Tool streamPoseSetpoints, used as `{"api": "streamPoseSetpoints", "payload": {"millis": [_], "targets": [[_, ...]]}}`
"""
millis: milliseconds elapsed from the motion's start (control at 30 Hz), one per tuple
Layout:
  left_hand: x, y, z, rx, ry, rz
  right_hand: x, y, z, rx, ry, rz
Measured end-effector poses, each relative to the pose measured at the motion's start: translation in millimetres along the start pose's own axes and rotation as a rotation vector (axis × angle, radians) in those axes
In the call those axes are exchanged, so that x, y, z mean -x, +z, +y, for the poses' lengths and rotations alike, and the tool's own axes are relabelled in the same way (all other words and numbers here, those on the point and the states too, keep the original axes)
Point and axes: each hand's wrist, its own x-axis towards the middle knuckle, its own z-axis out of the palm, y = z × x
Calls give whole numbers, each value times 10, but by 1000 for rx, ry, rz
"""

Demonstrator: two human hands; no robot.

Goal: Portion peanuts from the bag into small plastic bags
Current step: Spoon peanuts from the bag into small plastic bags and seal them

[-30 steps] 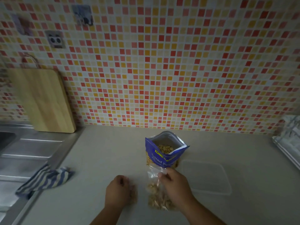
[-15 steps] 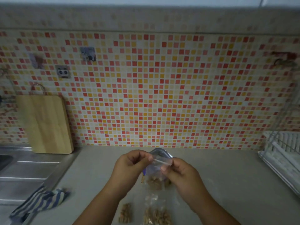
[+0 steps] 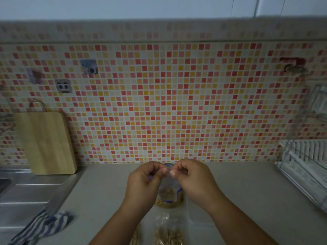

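Two filled small bags (image 3: 169, 235) of peanuts lie on the pale surface (image 3: 247, 191) at the frame's bottom edge, just in front of a person's forearms. Above them, the left hand (image 3: 144, 181) and right hand (image 3: 192, 177) each pinch the top edge of a clear small plastic bag (image 3: 168, 184) with peanuts at its bottom, held up in front of the peanut bag. Beyond, a wooden cutting board (image 3: 47, 144) leans against the mosaic-tiled wall (image 3: 177, 103), a striped cloth (image 3: 44, 225) lies by the sink, and a dish rack (image 3: 306, 165) stands at right.
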Motion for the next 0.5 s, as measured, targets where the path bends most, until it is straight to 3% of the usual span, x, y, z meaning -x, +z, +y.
{"api": "streamPoseSetpoints", "payload": {"millis": [267,500], "targets": [[70,4,-145,26,-54,109,-20,10,159,34,42,-27],[88,-8,-317,109,-170,95,-64,208,330,-170,138,-70]]}}
